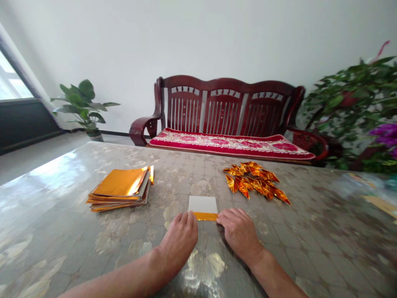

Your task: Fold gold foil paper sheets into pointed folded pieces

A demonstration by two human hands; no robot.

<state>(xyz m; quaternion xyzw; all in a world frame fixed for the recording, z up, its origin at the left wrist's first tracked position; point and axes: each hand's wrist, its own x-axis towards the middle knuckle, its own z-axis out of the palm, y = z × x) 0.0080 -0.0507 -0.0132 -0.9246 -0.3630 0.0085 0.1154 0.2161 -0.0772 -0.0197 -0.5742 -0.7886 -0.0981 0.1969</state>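
A sheet of gold foil paper (203, 204) lies white side up on the table, its near edge turned over into a gold strip. At the left end of that strip, my left hand (182, 229) presses with fingers closed on the paper. My right hand (238, 231) pinches the strip's right end, fingers curled. Left of my hands sits a stack of gold foil sheets (119, 183) with grey undersides. To the right, beyond my right hand, several folded gold paper ingots (252, 181) lie in a loose heap.
The table (139, 231) has a glossy patterned cover. Clear plastic wrapping (356, 184) lies at its right edge. Behind stands a dark red wooden bench (223, 107) with a red floral cushion (229, 142). Potted plants (83, 103) stand at the back left and right.
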